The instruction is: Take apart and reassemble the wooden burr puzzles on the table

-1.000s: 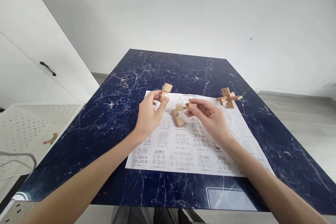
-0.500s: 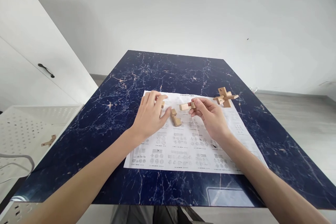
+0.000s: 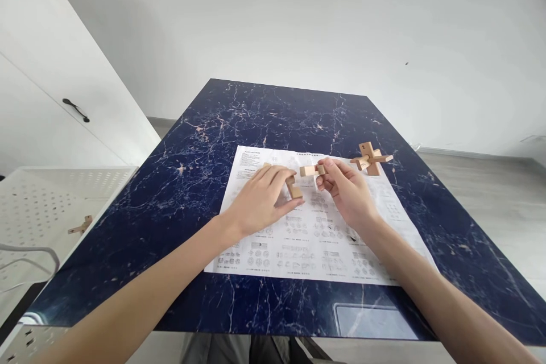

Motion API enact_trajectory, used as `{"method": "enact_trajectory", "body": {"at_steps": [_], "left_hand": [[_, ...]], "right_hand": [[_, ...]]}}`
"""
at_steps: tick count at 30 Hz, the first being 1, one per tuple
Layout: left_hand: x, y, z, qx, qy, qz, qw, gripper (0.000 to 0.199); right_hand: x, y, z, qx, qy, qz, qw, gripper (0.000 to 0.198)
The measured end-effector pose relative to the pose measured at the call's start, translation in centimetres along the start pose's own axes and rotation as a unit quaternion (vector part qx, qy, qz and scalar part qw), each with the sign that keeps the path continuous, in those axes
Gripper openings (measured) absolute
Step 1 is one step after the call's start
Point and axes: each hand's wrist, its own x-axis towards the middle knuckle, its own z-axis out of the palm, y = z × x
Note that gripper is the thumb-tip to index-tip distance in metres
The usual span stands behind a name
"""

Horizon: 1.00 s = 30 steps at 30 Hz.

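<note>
My right hand (image 3: 347, 190) pinches one end of a notched wooden puzzle piece (image 3: 307, 171) between thumb and fingers, just above the paper sheet. Its bare end points left. Close by, my left hand (image 3: 267, 196) reaches round a second notched wooden piece (image 3: 295, 189), fingertips at the upper end and thumb at the lower end. Part of that piece is hidden by the fingers. Behind the left knuckles, a bit of another wooden piece (image 3: 267, 165) shows on the sheet.
A printed instruction sheet (image 3: 298, 261) with small diagrams lies on the dark blue marbled table (image 3: 273, 108). An assembled wooden cross puzzle (image 3: 370, 158) marked with numbers stands at its upper right corner. Left of the table, a white perforated rack (image 3: 38, 199) holds another wooden puzzle (image 3: 81, 225).
My left hand has moved right, from beside the loose notched piece to closing round it, uncovering the sheet's upper left. The right hand keeps its piece in nearly the same place.
</note>
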Motion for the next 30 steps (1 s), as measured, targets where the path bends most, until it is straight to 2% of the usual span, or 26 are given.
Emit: {"method": "enact_trajectory", "body": {"at_steps": [2, 3, 5, 7, 9, 13, 16, 19, 23, 26, 30], "left_hand": [[0.2, 0.5, -0.5, -0.151, 0.011, -0.057, 0.987, 0.042], [0.4, 0.6, -0.7, -0.241, 0.002, -0.096, 0.966, 0.049], [0.7, 0.5, -1.2, -0.408, -0.037, -0.175, 0.895, 0.071], [0.9, 0.2, -1.4, -0.508, -0.062, -0.230, 0.828, 0.076], [1.0, -0.1, -1.4, -0.541, -0.062, -0.252, 0.800, 0.075], [0.8, 0.0, -0.9, -0.536, -0.055, -0.242, 0.807, 0.068], [0.6, 0.3, -0.7, -0.524, -0.043, -0.241, 0.816, 0.062], [0.7, 0.4, -0.8, -0.530, -0.033, -0.252, 0.809, 0.051], [0.9, 0.3, -1.0, -0.544, -0.025, -0.265, 0.796, 0.032], [0.9, 0.6, -1.2, -0.530, -0.027, -0.248, 0.810, 0.020], [0.9, 1.1, -1.2, -0.514, -0.040, -0.236, 0.824, 0.017]], "right_hand": [[0.3, 0.3, -0.4, 0.003, 0.001, -0.002, 1.000, 0.040], [0.4, 0.4, -0.5, 0.005, 0.003, -0.002, 1.000, 0.041], [0.5, 0.6, -0.7, 0.010, 0.005, 0.001, 1.000, 0.043], [0.6, 0.7, -0.8, 0.018, 0.007, 0.007, 1.000, 0.042], [0.6, 0.6, -0.7, 0.030, -0.002, 0.013, 0.999, 0.041], [0.5, 0.5, -0.6, 0.026, -0.037, 0.015, 0.999, 0.040], [0.5, 0.6, -0.6, 0.024, -0.038, 0.020, 0.999, 0.040], [0.4, 0.6, -0.5, 0.038, -0.034, 0.032, 0.998, 0.037], [0.0, 0.0, 0.0, 0.054, -0.067, 0.046, 0.995, 0.037], [-0.3, -0.3, 0.3, 0.048, -0.079, 0.040, 0.995, 0.038], [-0.5, -0.4, 0.2, -0.005, -0.086, -0.002, 0.996, 0.037]]}}
